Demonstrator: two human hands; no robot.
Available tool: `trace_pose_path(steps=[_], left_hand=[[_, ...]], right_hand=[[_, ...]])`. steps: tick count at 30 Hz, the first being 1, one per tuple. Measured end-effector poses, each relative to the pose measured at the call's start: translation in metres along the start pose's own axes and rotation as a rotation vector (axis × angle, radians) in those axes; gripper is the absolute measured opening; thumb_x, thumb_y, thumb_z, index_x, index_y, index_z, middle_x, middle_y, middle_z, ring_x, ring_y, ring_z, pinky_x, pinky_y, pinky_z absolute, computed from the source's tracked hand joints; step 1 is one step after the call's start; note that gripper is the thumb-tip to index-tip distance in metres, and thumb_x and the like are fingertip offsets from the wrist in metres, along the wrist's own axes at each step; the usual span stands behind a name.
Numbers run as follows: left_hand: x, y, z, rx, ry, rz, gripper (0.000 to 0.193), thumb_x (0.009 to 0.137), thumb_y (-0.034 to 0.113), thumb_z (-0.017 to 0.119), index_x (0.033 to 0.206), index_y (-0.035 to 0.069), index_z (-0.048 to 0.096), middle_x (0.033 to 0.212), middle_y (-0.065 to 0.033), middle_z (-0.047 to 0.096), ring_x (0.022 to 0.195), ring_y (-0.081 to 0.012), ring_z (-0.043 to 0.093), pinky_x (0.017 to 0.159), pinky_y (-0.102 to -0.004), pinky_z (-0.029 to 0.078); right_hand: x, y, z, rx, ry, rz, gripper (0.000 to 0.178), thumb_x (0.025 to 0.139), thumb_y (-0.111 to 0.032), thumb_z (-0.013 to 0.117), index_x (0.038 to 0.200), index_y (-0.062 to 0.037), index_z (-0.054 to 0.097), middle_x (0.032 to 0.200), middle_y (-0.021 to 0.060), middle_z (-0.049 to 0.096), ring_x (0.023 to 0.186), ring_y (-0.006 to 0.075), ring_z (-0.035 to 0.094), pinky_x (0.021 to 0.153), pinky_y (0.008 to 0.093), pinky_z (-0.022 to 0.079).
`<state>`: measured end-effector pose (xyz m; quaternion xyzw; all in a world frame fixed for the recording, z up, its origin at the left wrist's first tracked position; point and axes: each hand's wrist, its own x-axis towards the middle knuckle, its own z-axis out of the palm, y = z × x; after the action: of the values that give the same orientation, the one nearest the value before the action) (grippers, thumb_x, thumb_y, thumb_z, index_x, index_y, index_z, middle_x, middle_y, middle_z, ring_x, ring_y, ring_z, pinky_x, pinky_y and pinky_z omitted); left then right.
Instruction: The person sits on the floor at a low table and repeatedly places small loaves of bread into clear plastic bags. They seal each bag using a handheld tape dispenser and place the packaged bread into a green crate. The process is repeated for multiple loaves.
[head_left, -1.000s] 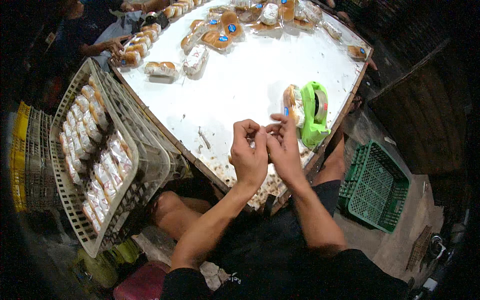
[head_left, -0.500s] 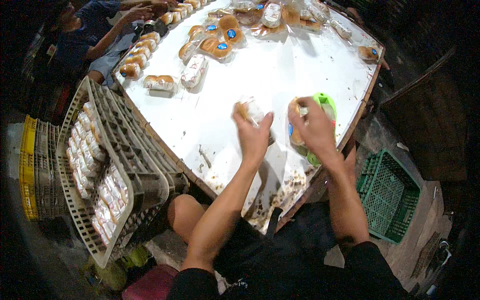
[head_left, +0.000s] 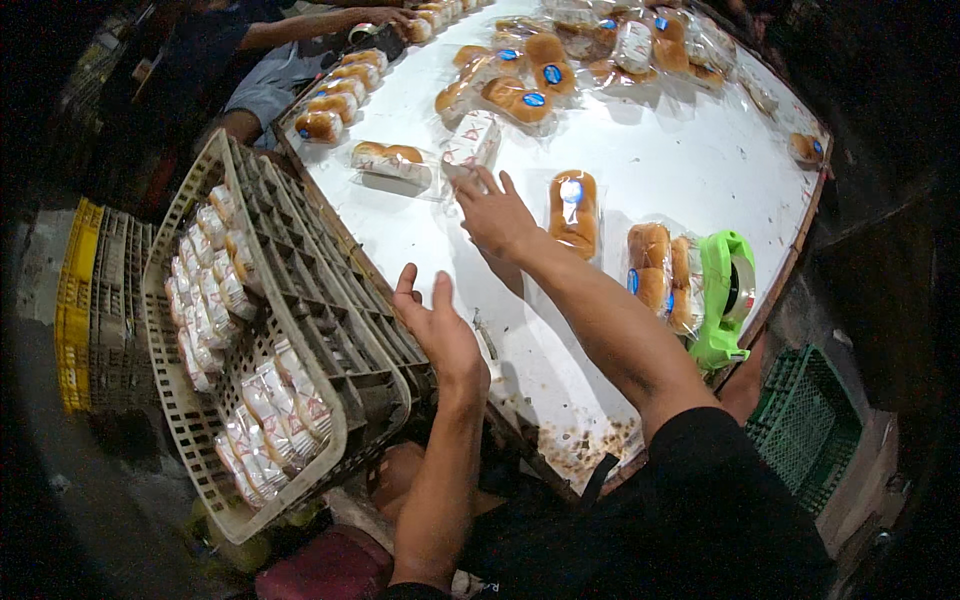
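Note:
My right hand (head_left: 500, 218) reaches across the table with its fingers spread. Its fingertips are at the near end of a bread pack in a white printed wrapper (head_left: 474, 138); whether they touch it I cannot tell. My left hand (head_left: 442, 335) hangs open and empty over the table's left edge, beside a crate. Left of my right hand lies a clear-wrapped bread pack (head_left: 395, 163). Another bread pack with a round label (head_left: 574, 215) lies flat to its right. Two packs of bread rolls (head_left: 650, 265) rest on their sides against a green tape dispenser (head_left: 725, 305).
A tilted pale plastic crate (head_left: 340, 455) with several wrapped breads stands at the left, a yellow-topped crate stack (head_left: 80, 300) beyond. More packs (head_left: 545, 75) pile at the far side. A co-worker's hand (head_left: 385, 18) is by the bread row at far left. A green basket (head_left: 805, 430) sits right.
My left hand has let go of its bread pack, now flat on the table, and moved left. My right hand has left the bread by the tape dispenser and swung left. The view has shifted.

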<state>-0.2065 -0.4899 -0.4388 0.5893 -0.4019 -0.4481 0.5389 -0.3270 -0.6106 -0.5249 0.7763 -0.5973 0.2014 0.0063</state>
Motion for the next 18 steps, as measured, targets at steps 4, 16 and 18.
trace_pose_path(steps=[4, 16, 18], left_hand=[[-0.004, 0.003, -0.023, 0.501, -0.094, 0.265, 0.081, 0.081, 0.012, 0.070, 0.143, -0.004, 0.021, 0.144, -0.0223, 0.028, 0.135, -0.0362, 0.026, 0.112, -0.0462, 0.020], [-0.080, 0.015, 0.012, -0.148, -0.544, 0.120, 0.043, 0.104, 0.040, 0.032, 0.097, 0.002, 0.049, 0.083, -0.0056, 0.049, 0.077, -0.0143, 0.048, 0.075, -0.0294, 0.043], [-0.106, 0.023, 0.012, -0.069, -0.541, 0.365, 0.031, 0.103, 0.030, 0.042, 0.098, 0.001, 0.053, 0.085, -0.0069, 0.051, 0.079, -0.0153, 0.050, 0.075, -0.0285, 0.043]], right_hand=[[-0.038, -0.023, -0.087, 0.647, 0.083, -0.010, 0.033, 0.091, -0.023, 0.058, 0.115, -0.0004, 0.059, 0.121, 0.0165, 0.058, 0.114, 0.0333, 0.053, 0.098, 0.0440, 0.041], [-0.227, -0.095, -0.187, 0.915, 0.408, 0.539, 0.026, 0.094, -0.018, 0.058, 0.113, -0.0005, 0.055, 0.100, 0.0125, 0.057, 0.091, 0.0216, 0.057, 0.077, 0.0327, 0.048], [-0.231, -0.080, -0.213, 0.817, 0.542, 0.435, 0.014, 0.091, -0.013, 0.059, 0.096, 0.0002, 0.058, 0.095, 0.0108, 0.058, 0.084, 0.0232, 0.058, 0.073, 0.0333, 0.048]])
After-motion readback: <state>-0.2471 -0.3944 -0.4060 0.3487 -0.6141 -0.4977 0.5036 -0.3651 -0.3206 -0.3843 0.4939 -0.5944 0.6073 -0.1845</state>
